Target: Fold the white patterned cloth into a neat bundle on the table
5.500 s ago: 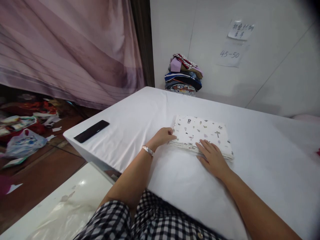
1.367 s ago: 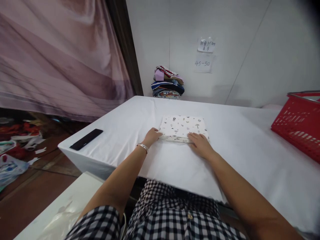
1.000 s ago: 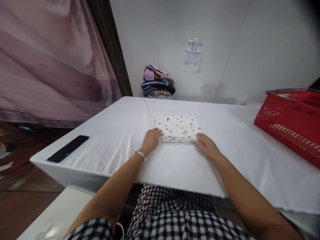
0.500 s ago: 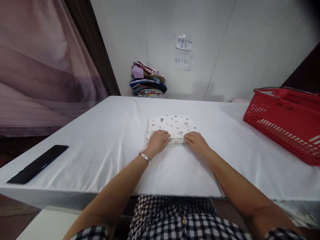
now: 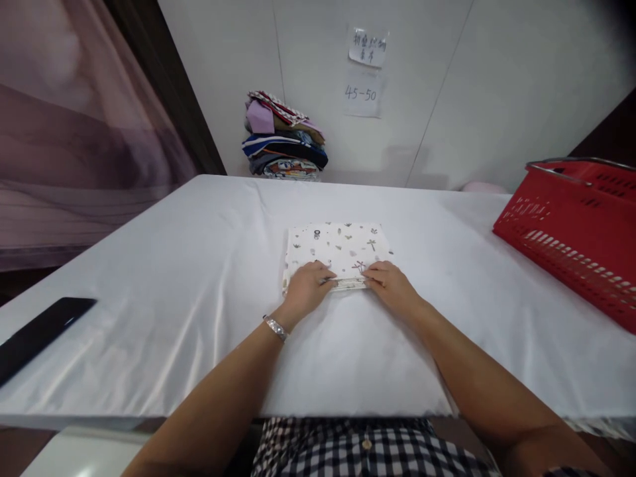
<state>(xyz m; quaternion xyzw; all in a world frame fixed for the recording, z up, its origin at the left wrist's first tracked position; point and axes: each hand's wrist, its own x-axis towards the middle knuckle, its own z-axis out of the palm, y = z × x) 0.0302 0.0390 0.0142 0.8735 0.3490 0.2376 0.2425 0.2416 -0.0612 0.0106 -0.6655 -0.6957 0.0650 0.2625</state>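
step: squaring up the folded printed cloth [image 5: 338, 252] mid-bench [image 5: 199, 265] | left hand [image 5: 305, 288] and right hand [image 5: 390, 285] fingers curled, pinching its near edge | next, probably: firm grip, lift flat

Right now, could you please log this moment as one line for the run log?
left hand: on folded printed cloth near edge | right hand: same edge | cloth: flat on white table

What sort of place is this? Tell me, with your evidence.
Probably a textile folding or sorting workstation: both hands rest on a folded printed cloth, a stack of folded fabrics sits by the wall, and a red basket stands on the white-covered table.
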